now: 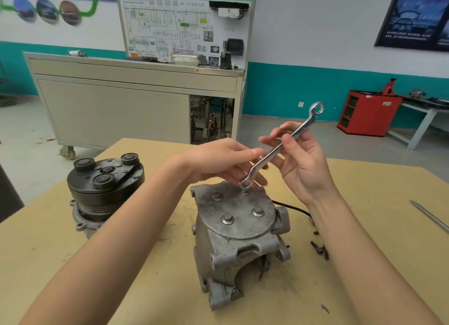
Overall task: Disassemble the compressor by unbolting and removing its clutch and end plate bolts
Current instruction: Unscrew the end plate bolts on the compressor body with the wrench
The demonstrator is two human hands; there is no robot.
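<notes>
A grey compressor housing stands upright on the wooden table, its round end plate on top with several bolts. A silver ring wrench slants up to the right, its lower ring sitting on the far bolt. My right hand pinches the wrench shaft in its fingers. My left hand hovers over the plate's far edge, fingers extended beside the wrench's lower end. A second compressor with a black clutch stands at the left.
Loose dark bolts and a black cable lie right of the housing. A metal bar lies at the table's right edge. A wheeled beige training cabinet stands behind the table, a red cabinet at the far right.
</notes>
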